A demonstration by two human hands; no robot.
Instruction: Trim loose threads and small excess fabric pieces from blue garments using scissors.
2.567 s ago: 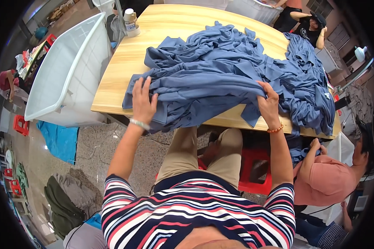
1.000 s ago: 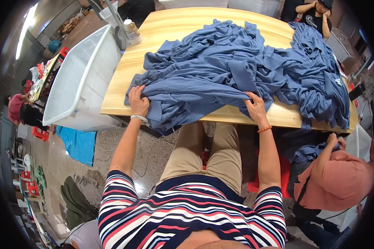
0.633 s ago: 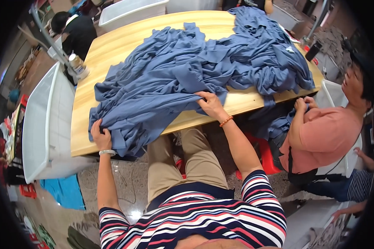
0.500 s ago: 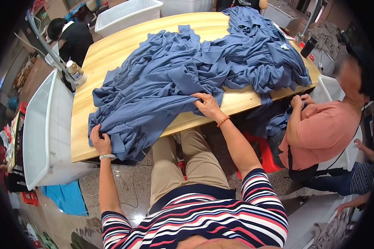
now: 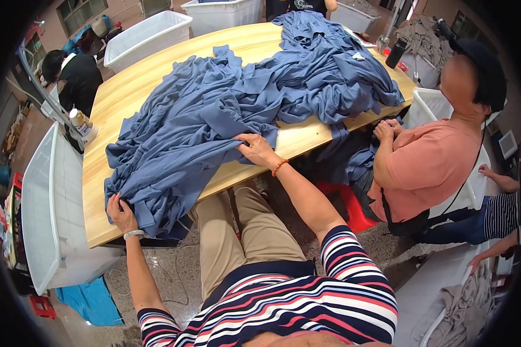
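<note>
Two bare hands grip a heap of blue garments [image 5: 226, 121] spread across a wooden table [image 5: 127, 87]: the left hand [image 5: 120, 213] clutches its near-left corner, the right hand [image 5: 255, 149] pinches a fold mid-edge, beside a seated person in a salmon shirt [image 5: 428, 168].

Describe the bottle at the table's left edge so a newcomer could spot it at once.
Start at the long wooden table heaped with blue garments. Follow its left edge to the corner beside the white plastic bin. There stands the small bottle, pale with a white cap: the only upright thing there, apart from the cloth.
</note>
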